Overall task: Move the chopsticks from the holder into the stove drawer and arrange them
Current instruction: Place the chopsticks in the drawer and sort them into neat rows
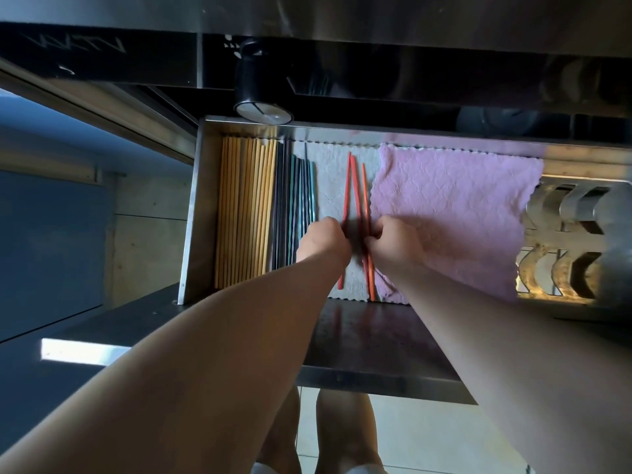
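Drawer of the stove (193,217) stands open in the head view, and the red chopsticks (355,186) lie in it on a white cloth (330,200), spread at an angle, between the teal chopsticks (301,196) at the left and a pink cloth (455,213) at the right. The left hand (325,239) and the right hand (393,241) both pinch these red sticks with curled fingers near the middle. I judge them light, stiff and a little slippery, so this hold seems right.

Faint pale lettering (73,44) on the black stove panel (154,59), upside down, too blurred to read; tiny white marks (229,46) beside the knob (263,111), unreadable too.
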`<state>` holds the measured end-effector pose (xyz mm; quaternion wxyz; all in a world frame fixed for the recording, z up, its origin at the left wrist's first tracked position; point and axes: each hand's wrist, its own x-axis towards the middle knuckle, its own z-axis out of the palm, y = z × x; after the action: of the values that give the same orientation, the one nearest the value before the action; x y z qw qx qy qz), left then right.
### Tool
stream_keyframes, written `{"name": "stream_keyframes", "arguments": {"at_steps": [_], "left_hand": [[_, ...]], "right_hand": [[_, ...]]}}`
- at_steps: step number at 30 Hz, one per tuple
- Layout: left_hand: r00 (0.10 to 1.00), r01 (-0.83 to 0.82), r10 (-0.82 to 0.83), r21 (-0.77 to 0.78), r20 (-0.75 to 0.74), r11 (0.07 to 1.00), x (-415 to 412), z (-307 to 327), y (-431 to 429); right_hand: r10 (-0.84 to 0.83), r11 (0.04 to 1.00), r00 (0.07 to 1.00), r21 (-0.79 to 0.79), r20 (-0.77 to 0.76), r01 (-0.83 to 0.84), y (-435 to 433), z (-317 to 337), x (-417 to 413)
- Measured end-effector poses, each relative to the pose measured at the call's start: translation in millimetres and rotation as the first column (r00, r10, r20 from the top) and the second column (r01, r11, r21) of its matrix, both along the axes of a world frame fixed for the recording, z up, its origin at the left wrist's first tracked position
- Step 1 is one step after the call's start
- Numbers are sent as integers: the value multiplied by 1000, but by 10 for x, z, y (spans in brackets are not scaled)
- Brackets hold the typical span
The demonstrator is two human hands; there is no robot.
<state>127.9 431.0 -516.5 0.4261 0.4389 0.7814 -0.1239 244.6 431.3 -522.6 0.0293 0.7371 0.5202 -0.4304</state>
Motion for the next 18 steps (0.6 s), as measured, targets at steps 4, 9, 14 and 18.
{"name": "stream_keyframes", "arguments": {"at_steps": [4, 9, 14, 18], "left_hand": [[995, -78, 78, -3, 56, 997, -1, -37, 15], [994, -100, 99, 15, 45, 995, -83, 12, -26], [997, -43, 44, 15, -56, 999, -235, 35, -78], [996, -50, 49, -5, -78, 999, -326, 7, -94]], "right_hand": [[-3, 1000, 1000, -29, 30, 4, 29, -11, -4], [-77, 997, 996, -27, -39, 76, 33, 50, -48], [-96, 994, 994, -58, -45, 93, 53, 44, -230], [-59, 996, 997, -65, -49, 55, 38, 6, -337]]}}
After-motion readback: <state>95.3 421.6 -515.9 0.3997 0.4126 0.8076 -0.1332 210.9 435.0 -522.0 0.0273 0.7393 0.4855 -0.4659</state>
